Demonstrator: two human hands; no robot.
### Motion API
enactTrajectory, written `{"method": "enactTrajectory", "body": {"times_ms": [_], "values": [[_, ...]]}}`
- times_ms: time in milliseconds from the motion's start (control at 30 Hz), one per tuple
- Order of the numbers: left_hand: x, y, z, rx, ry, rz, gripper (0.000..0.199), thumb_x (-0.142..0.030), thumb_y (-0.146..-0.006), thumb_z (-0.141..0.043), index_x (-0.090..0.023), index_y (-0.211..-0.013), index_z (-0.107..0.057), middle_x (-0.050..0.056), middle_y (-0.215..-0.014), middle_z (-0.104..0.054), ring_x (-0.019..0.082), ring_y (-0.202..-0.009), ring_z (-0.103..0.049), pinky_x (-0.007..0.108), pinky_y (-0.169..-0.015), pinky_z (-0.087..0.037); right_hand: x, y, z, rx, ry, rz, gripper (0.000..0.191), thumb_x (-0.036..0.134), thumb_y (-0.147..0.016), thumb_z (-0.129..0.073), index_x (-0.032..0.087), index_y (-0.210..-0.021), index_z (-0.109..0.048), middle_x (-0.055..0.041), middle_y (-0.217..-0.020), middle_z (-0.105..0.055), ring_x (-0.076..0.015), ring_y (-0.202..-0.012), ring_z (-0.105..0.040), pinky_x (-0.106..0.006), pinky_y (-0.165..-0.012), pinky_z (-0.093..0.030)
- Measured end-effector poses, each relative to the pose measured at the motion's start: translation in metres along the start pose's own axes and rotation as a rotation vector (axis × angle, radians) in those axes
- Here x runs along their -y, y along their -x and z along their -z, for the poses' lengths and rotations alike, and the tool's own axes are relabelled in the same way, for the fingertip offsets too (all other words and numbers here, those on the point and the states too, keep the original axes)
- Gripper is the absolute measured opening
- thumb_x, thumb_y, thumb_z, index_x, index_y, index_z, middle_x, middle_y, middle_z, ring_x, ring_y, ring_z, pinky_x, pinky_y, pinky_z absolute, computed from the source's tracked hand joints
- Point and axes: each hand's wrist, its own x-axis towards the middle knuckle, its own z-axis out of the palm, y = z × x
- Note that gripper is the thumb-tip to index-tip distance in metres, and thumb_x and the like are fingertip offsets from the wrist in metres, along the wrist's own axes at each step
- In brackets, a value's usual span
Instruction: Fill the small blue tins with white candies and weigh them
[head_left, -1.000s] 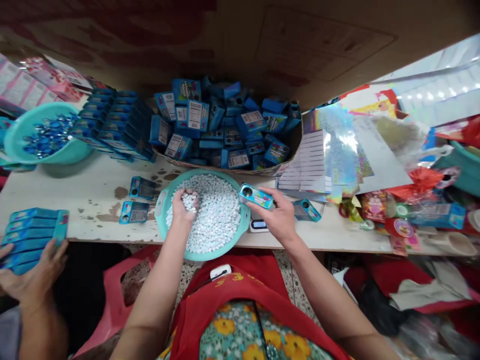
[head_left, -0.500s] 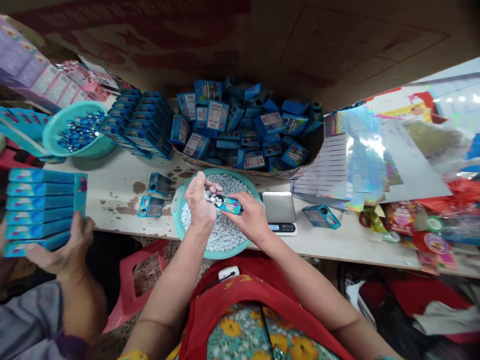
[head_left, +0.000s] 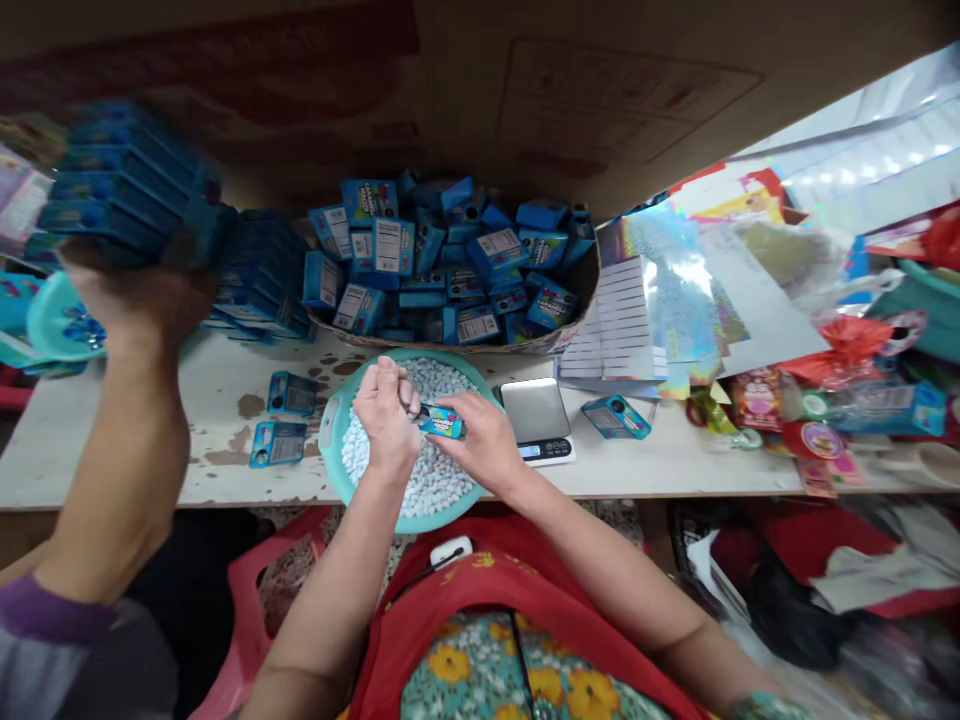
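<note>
Over a turquoise basin (head_left: 328,440) of small white candies (head_left: 442,490), my right hand (head_left: 484,440) grips a small blue candy box (head_left: 442,421) with its round opening facing left. My left hand (head_left: 386,415) is curled closed against that opening, and the candies inside it are mostly hidden by the fingers. A digital scale (head_left: 536,415) stands just right of the basin with nothing on its plate. Two blue boxes (head_left: 278,443) lie on the table left of the basin, and another blue box (head_left: 616,417) lies right of the scale.
A carton (head_left: 592,310) heaped with blue boxes stands behind the basin. At left, a co-worker's hand (head_left: 142,290) lifts stacked boxes (head_left: 127,185) beside another stack (head_left: 262,275). Shiny sheets (head_left: 690,290) and wrapped sweets (head_left: 757,400) lie right. A large cardboard box (head_left: 465,90) overhangs the back.
My left hand has closed from a cupped palm showing candies into a fist at the box opening. The co-worker's stack has risen and moved back toward the other stack. The view has shifted right.
</note>
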Motion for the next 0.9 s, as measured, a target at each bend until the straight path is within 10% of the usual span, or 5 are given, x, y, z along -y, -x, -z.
{"method": "enactTrajectory", "body": {"times_ms": [233,467,667,800,900], "values": [[-0.003,-0.014,0.002,0.106,-0.047,0.115,0.034,-0.049,-0.077,-0.064,-0.019,-0.071,-0.049,-0.008,-0.048,-0.028,0.005,-0.037,-0.023,0.018,-0.035,-0.021,-0.013,0.002,0.024,-0.122,-0.271,-0.112,0.035,0.028,-0.067,-0.078,0.021,-0.099,-0.065,-0.0035,-0.093,-0.066,-0.0198,-0.087,-0.063,-0.031,-0.078,-0.050],[0.030,-0.049,0.047,0.341,-1.159,-0.327,0.016,-0.038,-0.075,-0.061,-0.022,-0.074,-0.065,0.006,-0.085,-0.067,0.026,-0.086,-0.060,0.037,-0.080,-0.046,-0.071,0.041,0.075,-0.439,-0.335,-0.384,0.036,0.036,-0.069,-0.075,0.022,-0.100,-0.063,-0.0044,-0.093,-0.067,-0.0223,-0.083,-0.064,-0.037,-0.077,-0.053],[0.071,-0.078,-0.083,0.558,-1.190,-0.475,0.026,-0.039,-0.086,-0.050,-0.019,-0.095,-0.063,0.008,-0.098,-0.065,0.023,-0.097,-0.060,0.032,-0.086,-0.044,-0.143,0.050,0.061,-0.546,-0.225,-0.448,0.035,0.036,-0.072,-0.071,0.019,-0.100,-0.062,-0.0077,-0.096,-0.067,-0.0251,-0.088,-0.064,-0.042,-0.082,-0.051],[0.130,-0.110,-0.171,0.700,-1.260,-0.092,0.033,-0.038,-0.067,-0.072,-0.014,-0.087,-0.063,0.016,-0.106,-0.063,0.031,-0.108,-0.055,0.037,-0.092,-0.039,-0.156,0.052,0.051,-0.518,-0.212,-0.394,0.053,0.037,-0.072,-0.071,0.018,-0.118,-0.055,-0.0119,-0.118,-0.060,-0.0264,-0.110,-0.057,-0.047,-0.098,-0.044],[0.164,-0.120,-0.197,0.678,-1.197,0.054,0.045,-0.032,-0.053,-0.082,-0.011,-0.086,-0.060,0.019,-0.103,-0.063,0.033,-0.104,-0.057,0.038,-0.088,-0.042,-0.153,0.062,0.059,-0.553,-0.179,-0.379,0.061,0.037,-0.074,-0.070,0.020,-0.128,-0.046,-0.0132,-0.131,-0.050,-0.0264,-0.123,-0.046,-0.049,-0.103,-0.039]]}}
